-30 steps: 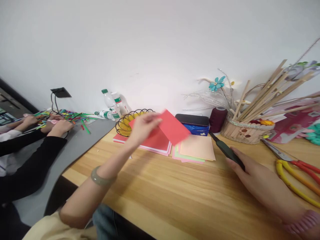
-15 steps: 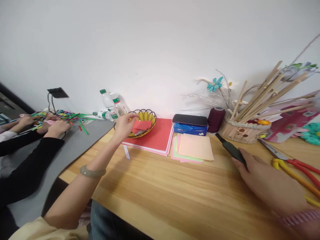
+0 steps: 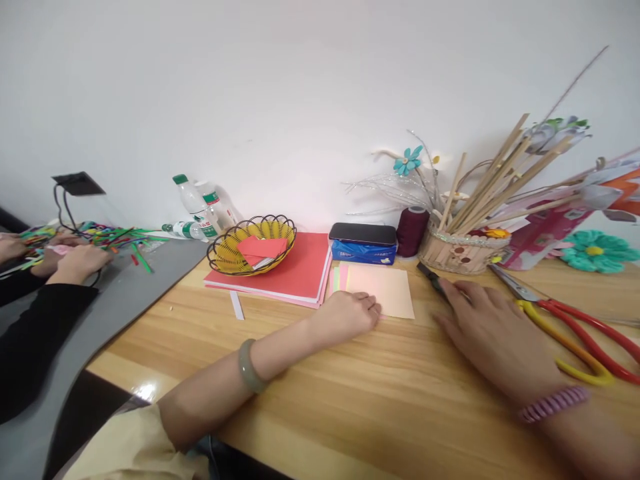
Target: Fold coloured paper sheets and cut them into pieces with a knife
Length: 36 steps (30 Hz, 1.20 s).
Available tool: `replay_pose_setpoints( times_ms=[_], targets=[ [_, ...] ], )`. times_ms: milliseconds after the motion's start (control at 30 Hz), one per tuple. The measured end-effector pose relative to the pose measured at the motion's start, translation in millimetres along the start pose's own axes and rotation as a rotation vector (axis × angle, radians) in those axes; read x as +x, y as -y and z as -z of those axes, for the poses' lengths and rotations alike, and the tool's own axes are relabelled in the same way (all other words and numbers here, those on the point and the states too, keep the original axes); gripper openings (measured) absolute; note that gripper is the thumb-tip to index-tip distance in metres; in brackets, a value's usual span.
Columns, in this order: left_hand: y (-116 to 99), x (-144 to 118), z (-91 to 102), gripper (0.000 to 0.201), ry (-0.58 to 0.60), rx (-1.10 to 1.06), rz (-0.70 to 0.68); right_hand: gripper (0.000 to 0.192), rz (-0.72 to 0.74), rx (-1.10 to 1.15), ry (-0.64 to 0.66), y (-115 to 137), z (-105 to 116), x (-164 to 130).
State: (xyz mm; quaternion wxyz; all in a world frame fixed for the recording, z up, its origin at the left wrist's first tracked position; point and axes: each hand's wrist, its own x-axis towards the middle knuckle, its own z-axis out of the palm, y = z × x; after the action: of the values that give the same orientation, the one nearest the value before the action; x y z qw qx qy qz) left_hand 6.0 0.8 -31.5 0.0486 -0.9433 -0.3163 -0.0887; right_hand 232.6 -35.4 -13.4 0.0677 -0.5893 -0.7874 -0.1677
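Observation:
My left hand is at the near edge of a small stack of square coloured paper, a pale peach sheet on top. Its fingers are curled down on the paper, and the fingertips are partly hidden. My right hand lies spread over a dark, slim-handled tool on the wooden table. The tool's narrow black end points away to the left; the palm hides the rest. Beside that hand lie scissors with red and yellow handles.
A yellow-black basket with red paper pieces stands on red sheets. Behind are a blue packet bearing a black case, a maroon thread spool and a wooden stick holder. At left, another person's hands work near bottles.
My left hand has moved from the basket rightward to the paper stack. My right hand has lowered the dark tool to the table, and its fingers have loosened. The view has turned slightly right.

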Motion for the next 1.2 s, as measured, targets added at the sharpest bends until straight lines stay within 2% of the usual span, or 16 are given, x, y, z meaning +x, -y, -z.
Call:
replay_pose_setpoints(
  times_ms=[133,233,367,500,567,667,767,800,867,900,933,1000,1100,1200],
  targets=[
    [1.9,-13.4,5.9,0.021,-0.015,0.026,-0.010,0.044,0.283,0.153,-0.050,7.8,-19.2,1.2],
    [5.8,-21.7,6.7,0.024,-0.051,0.056,0.024,0.043,0.338,0.219,-0.098,14.3,-28.6,4.3],
    [11.1,-22.1,1.5,0.029,-0.069,0.105,0.094,0.035,0.291,0.264,-0.127,21.8,-26.1,8.2],
    [16.8,-14.1,-1.1,0.035,-0.086,0.129,0.183,0.028,0.134,0.308,-0.183,26.5,-19.3,12.1],
    [18.5,-11.7,0.7,0.037,-0.094,0.130,0.209,0.026,0.082,0.357,-0.217,24.9,-18.7,15.1],
    [15.7,-14.5,8.7,0.047,-0.109,0.131,0.232,0.025,0.091,0.441,-0.285,20.7,-15.9,16.4],
    [2.5,-25.5,20.6,0.059,-0.249,0.133,0.157,0.025,0.166,0.475,-0.370,25.0,-2.9,6.0],
    [-4.3,-30.6,24.3,0.052,-0.323,0.133,0.083,0.023,0.209,0.478,-0.386,29.1,3.4,-0.4],
    [-19.5,-42.0,30.1,0.022,-0.436,0.136,-0.085,0.020,0.304,0.474,-0.399,39.0,15.8,-15.5],
    [-26.8,-48.0,31.9,0.014,-0.445,0.133,-0.137,0.023,0.374,0.475,-0.407,43.4,20.6,-23.2],
    [-33.1,-53.9,32.9,0.013,-0.443,0.119,-0.173,0.028,0.466,0.466,-0.424,46.7,23.7,-30.2],
    [-41.0,-65.0,32.9,0.014,-0.439,0.026,-0.212,0.028,0.558,0.449,-0.396,48.2,24.6,-41.0],
    [-41.2,-77.9,29.8,0.018,-0.386,-0.232,-0.208,0.024,0.558,0.428,-0.293,39.4,16.6,-49.6],
    [-36.2,-85.4,27.3,0.019,-0.282,-0.429,-0.125,0.025,0.541,0.484,-0.213,28.9,9.9,-53.2]
  ],
)
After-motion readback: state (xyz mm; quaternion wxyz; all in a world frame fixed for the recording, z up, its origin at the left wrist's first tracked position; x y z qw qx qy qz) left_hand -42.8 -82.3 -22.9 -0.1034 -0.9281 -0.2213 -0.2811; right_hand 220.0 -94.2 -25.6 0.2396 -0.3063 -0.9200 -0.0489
